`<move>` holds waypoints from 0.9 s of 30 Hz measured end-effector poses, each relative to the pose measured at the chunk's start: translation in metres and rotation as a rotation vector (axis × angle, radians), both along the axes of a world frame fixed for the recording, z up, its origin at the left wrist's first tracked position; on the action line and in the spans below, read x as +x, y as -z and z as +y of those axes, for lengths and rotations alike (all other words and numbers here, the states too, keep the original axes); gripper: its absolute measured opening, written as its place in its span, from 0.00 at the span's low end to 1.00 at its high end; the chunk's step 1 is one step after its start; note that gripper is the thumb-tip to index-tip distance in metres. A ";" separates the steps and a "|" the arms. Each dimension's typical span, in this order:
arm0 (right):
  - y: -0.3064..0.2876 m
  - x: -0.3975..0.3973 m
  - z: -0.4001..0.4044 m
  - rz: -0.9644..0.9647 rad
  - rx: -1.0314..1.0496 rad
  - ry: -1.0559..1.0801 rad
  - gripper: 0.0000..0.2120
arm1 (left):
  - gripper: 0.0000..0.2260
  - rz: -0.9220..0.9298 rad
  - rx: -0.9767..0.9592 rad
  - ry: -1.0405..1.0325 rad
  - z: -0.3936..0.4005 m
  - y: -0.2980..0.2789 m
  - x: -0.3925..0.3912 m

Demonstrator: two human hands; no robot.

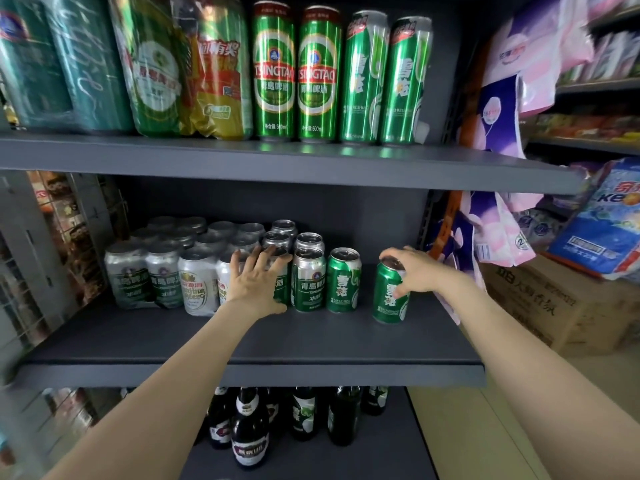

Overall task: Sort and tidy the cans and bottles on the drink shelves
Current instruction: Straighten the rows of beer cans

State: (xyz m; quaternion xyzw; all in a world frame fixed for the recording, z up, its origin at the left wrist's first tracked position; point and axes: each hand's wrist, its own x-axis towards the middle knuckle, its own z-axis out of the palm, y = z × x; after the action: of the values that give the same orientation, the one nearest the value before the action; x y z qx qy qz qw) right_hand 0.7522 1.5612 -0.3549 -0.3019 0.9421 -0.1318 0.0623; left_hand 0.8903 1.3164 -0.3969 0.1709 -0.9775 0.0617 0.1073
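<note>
1. Two hands are on the middle shelf (242, 341). Right hand (414, 271) grips a short green can (391, 294) from the top and side, fingers curled over its rim, thumb on its label.
2. Left hand (254, 277) is spread flat, fingers straight, palm against the front of a green-and-silver can (281, 285) in the row; fingertips reach its top.
3. Gripped can: green, white characters, silver lid with pull tab partly seen. It stands on the shelf at the right, apart from the row, long axis near vertical, top tilted slightly left.
4. Row next to the left hand: one green-and-silver can (309, 280) and one green can (343, 280), upright, side by side, labels facing out; more silver lids behind.
5. Left of that: shrink-wrapped packs of silver cans (162, 268), upright.
6. Upper shelf (277, 161): four tall green cans (341, 76), upright, labels out, plus wrapped packs at left.
7. Lowest level: dark bottles (249, 431), upright.
</note>
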 end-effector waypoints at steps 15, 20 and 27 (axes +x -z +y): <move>0.111 0.012 -0.024 -0.030 -0.845 0.262 0.43 | 0.36 0.292 -0.004 -0.081 0.018 0.031 -0.011; 0.115 0.008 -0.019 -0.056 -0.855 0.258 0.29 | 0.33 0.397 0.367 -0.100 0.069 0.084 -0.003; 0.117 0.009 -0.016 -0.095 -0.865 0.223 0.28 | 0.29 0.114 0.305 -0.129 0.077 0.084 0.006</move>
State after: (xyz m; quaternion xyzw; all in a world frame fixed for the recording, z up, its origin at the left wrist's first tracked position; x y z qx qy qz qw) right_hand 0.7613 1.5453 -0.4716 -0.1906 0.8233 -0.5331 -0.0410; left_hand 0.8967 1.3939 -0.4813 0.2507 -0.9549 -0.0905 0.1310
